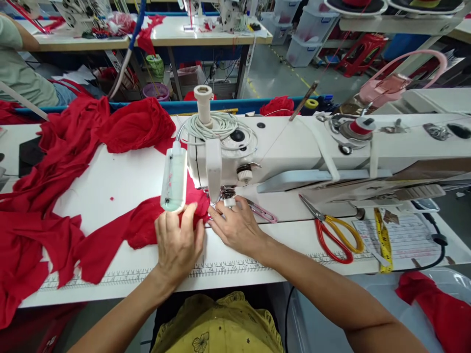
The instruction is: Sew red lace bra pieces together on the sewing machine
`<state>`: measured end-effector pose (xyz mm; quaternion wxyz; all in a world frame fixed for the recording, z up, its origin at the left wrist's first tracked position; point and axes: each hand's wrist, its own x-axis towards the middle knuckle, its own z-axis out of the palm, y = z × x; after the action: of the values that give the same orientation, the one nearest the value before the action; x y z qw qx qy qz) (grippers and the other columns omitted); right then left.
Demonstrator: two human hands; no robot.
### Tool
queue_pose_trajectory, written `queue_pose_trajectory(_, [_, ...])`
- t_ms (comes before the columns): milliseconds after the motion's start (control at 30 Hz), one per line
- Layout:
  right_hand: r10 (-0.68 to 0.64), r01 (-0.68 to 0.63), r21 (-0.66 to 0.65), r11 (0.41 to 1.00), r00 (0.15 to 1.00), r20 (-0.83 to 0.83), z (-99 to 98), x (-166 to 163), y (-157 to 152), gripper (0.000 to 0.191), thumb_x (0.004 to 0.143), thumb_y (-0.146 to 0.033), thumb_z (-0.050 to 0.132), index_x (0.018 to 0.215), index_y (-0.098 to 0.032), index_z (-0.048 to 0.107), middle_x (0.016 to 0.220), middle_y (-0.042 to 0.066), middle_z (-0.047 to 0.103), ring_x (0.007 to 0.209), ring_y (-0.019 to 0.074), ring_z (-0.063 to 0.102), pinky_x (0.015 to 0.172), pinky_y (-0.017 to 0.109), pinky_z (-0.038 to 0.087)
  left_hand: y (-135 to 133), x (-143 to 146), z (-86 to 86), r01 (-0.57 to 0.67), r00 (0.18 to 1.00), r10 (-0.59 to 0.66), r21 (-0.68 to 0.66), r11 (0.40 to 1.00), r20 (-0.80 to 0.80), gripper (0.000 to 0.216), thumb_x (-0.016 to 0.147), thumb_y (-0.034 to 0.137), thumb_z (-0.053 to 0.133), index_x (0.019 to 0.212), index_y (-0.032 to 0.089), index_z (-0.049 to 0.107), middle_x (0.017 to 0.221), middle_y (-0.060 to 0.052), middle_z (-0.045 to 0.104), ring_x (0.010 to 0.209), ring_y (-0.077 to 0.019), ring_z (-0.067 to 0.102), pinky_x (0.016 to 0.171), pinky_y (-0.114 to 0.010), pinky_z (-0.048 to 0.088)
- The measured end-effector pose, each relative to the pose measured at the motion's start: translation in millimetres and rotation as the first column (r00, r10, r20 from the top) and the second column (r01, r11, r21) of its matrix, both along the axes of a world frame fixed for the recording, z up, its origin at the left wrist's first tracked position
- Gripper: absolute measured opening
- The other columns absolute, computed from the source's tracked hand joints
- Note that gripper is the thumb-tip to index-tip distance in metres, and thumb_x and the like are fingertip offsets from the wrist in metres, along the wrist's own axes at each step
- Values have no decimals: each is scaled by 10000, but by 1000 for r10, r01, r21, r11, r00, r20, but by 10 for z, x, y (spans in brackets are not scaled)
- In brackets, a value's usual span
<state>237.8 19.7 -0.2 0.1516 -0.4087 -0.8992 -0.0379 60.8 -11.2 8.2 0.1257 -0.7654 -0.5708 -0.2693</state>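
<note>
My left hand (179, 236) lies on a strip of red fabric (145, 223) in front of the sewing machine (287, 142), its fingers closed on the cloth. Part of those fingertips is hidden by the small lamp (174, 179) hanging from the machine head. Right beside the presser foot and needle area, my right hand (237, 226) has its fingers bent together at the right end of the same fabric. The machine head partly covers the spot where cloth and needle meet. Just right of this hand lies a pair of pink-handled thread snips (263, 212).
Scissors (333, 233), a yellow tape measure (383, 240) and a written sheet (408, 235) lie to the right. More red fabric (69, 142) is heaped at left. A plastic bin (324, 299) sits below the table's right front edge. Another person (25, 73) sits at far left.
</note>
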Motion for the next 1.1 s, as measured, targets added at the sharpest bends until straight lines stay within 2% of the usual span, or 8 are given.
queue_pose_trajectory(67, [-12, 12, 19, 1000, 1000, -12, -4, -16, -16, 313, 1040, -286, 419, 1203, -115, 624, 942, 90, 686, 905, 240, 556, 954, 470, 281, 48, 72, 12, -31, 997, 32, 13, 999, -73, 255, 889, 163, 593, 1137, 117, 623, 1136, -181, 619, 1066, -330, 548, 897, -476, 445])
queue_pose_trajectory(200, [-14, 16, 54, 998, 999, -39, -38, -16, -27, 330, 1029, -281, 438, 1233, -97, 621, 917, 81, 679, 885, 232, 542, 955, 463, 280, 220, 50, 59, 76, 993, -78, -27, 997, -93, 134, 924, 118, 534, 898, 185, 648, 864, -52, 659, 951, -255, 581, 990, -486, 387])
queue_pose_trajectory(367, [17, -5, 86, 996, 989, -145, -83, 49, -3, 297, 1021, -286, 480, 1234, -147, 633, 908, 53, 680, 844, 202, 530, 1000, 444, 276, 264, -54, 129, -62, 997, 65, 66, 996, -42, 84, 952, 222, 566, 927, 184, 636, 857, -72, 632, 842, -241, 565, 824, -429, 445])
queue_pose_trajectory(433, [35, -22, 83, 996, 985, -166, -88, 72, 11, 251, 1019, -276, 484, 1160, -166, 660, 902, 46, 679, 831, 191, 527, 1006, 433, 279, 162, -41, 111, 34, 999, -32, 117, 993, -24, 51, 937, 163, 576, 954, 179, 622, 863, -71, 628, 822, -219, 572, 761, -372, 474])
queue_pose_trajectory(567, [74, -60, 91, 994, 984, -161, -86, 87, 32, 204, 1002, -226, 501, 1098, -176, 674, 910, 41, 682, 826, 182, 521, 1006, 417, 285, -85, -6, -3, 362, 932, -362, -67, 930, 10, 196, 961, 117, 515, 1149, 119, 573, 1085, -133, 649, 1022, -222, 607, 891, -335, 535])
queue_pose_trajectory(767, [80, -58, 162, 985, 988, -133, -78, 79, 24, 187, 981, -165, 530, 1082, -189, 686, 892, 20, 688, 788, 169, 500, 1018, 414, 278, -92, -293, -73, 321, 932, -351, -235, 917, -96, 312, 989, 266, 521, 1237, 81, 561, 1074, -159, 622, 1089, -301, 581, 1043, -586, 454])
queue_pose_trajectory(933, [77, -58, 168, 984, 991, -108, -56, 71, -1, 189, 981, -173, 537, 1085, -202, 692, 923, 27, 691, 812, 174, 507, 1004, 412, 276, 21, -475, -46, 355, 917, -387, -241, 903, -101, 229, 991, 220, 500, 1152, 109, 618, 1073, -140, 624, 1041, -269, 591, 1030, -583, 465])
queue_pose_trajectory(1100, [92, -77, 109, 991, 986, -138, -41, 81, -1, 199, 989, -191, 523, 1087, -198, 695, 939, 29, 699, 807, 174, 515, 987, 407, 280, -5, -368, -55, 411, 869, -447, -194, 891, -211, 267, 966, 76, 398, 1081, 62, 638, 1252, -208, 610, 1204, -318, 546, 1069, -555, 439])
